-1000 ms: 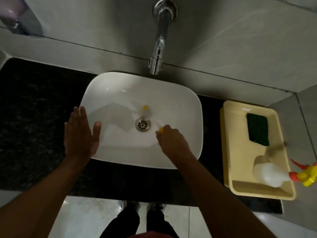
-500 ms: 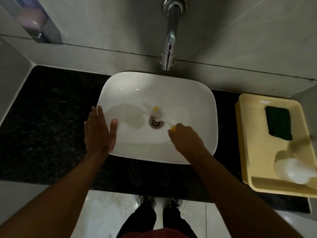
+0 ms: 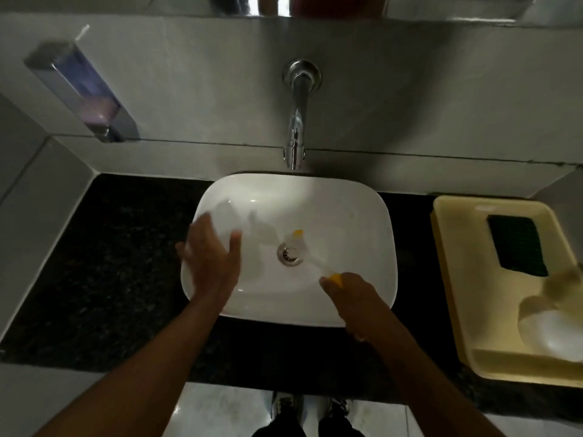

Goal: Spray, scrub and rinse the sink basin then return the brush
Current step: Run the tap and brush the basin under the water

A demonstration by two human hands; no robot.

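Observation:
A white rectangular sink basin [image 3: 356, 216] sits on a black counter, with a metal drain [image 3: 288, 254] at its middle. My right hand [image 3: 350, 294] is closed around the yellow end of a white brush [image 3: 310, 257], whose head lies blurred just above the drain. My left hand [image 3: 209, 260] hovers over the basin's left rim, fingers spread, holding nothing. A chrome tap [image 3: 298, 121] juts from the wall above the basin; no water shows.
A yellow tray [image 3: 454, 247] on the right of the counter [image 3: 110, 263] holds a green scouring pad [image 3: 517, 249] and a white spray bottle [image 3: 555, 332]. A soap dispenser [image 3: 82, 89] hangs on the wall at left. My shoes show on the floor below.
The view has tilted up, showing more wall and the dispenser. My left hand has lifted off the rim and shifted inward. The brush head stays by the drain.

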